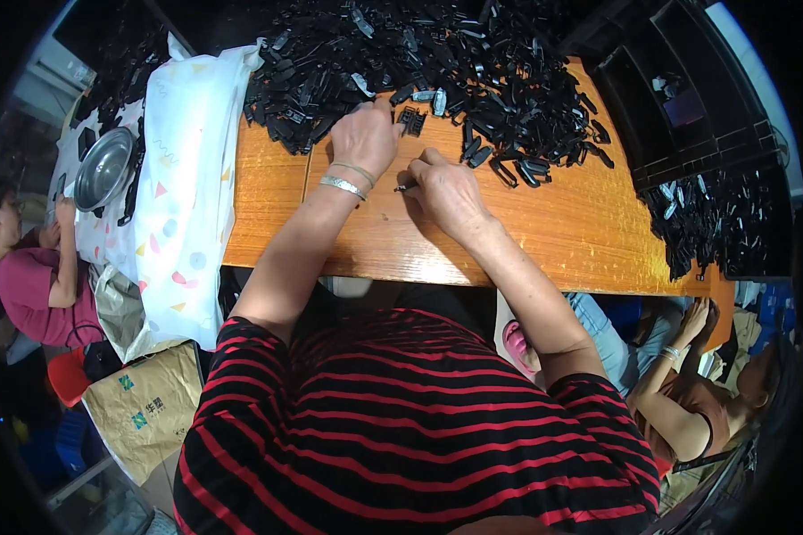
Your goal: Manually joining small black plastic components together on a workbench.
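The place is a dim room, and a brown wooden table (589,236) with a glossy surface takes the middle of the view; a wide heap of black plastic parts (500,111) covers its far side. At the far left sits a co-worker in a purple-pink top (40,290), with one arm raised near a round metal bowl (95,180). Next to the bowl, a white sheet with coloured shapes (183,169) hangs down beside the table, and below it is a brown paper bag (152,410). Then comes the person's left hand (364,141), which wears a silvery bracelet (342,185) on the wrist. Its fingers are bent at the near edge of the heap; I cannot tell if they are closed on any part. Just to the right of these fingers, a small black part with an open frame (411,121) lies on the wood. The right hand (449,189) is over the bare wood nearer to the body, and its thumb and finger pinch a small dark piece (403,188), which points to the left. Further right stands a black crate (700,67), with a second heap of dark parts (723,214) below it. At the far right another co-worker (682,401) is seated.
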